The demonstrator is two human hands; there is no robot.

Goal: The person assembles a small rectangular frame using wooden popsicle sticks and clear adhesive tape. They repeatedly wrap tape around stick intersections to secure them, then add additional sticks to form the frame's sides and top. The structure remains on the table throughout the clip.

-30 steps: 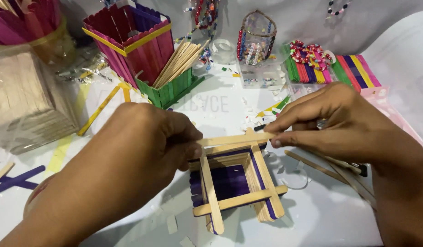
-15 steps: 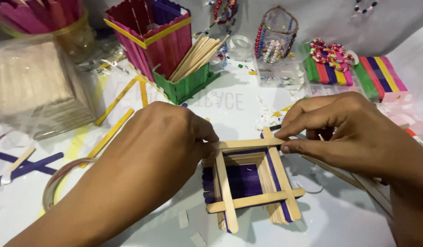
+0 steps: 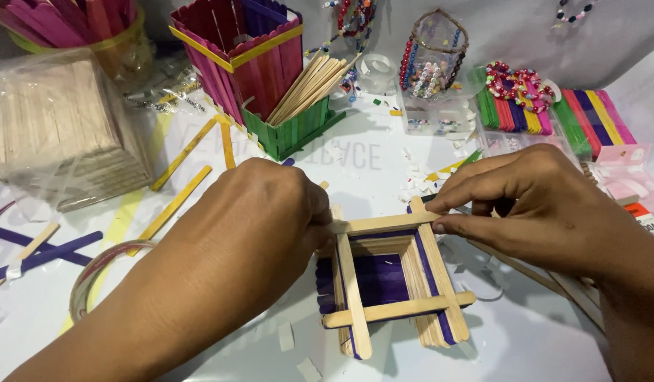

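Observation:
A small square frame of stacked craft sticks [image 3: 394, 283], plain wood over a purple base, stands on the white table [image 3: 539, 339]. My left hand [image 3: 249, 233] grips its left side and presses the left end of the top far stick [image 3: 383, 224]. Thumb and fingers of my right hand [image 3: 532, 205] pinch that stick's right end at the frame's far right corner. The left wall of the frame is partly hidden behind my left hand.
A pink-and-purple stick box [image 3: 238, 53] and a green stick holder with plain sticks [image 3: 299, 120] stand behind. A wrapped bundle of plain sticks [image 3: 58, 134] lies left. Coloured stick packs [image 3: 553, 113], a bead jar [image 3: 433, 60], a tape roll [image 3: 93, 279] and loose sticks surround.
The view has shifted, so the frame sits further right and lower. Both hands stay on the top far stick, with little change in grip.

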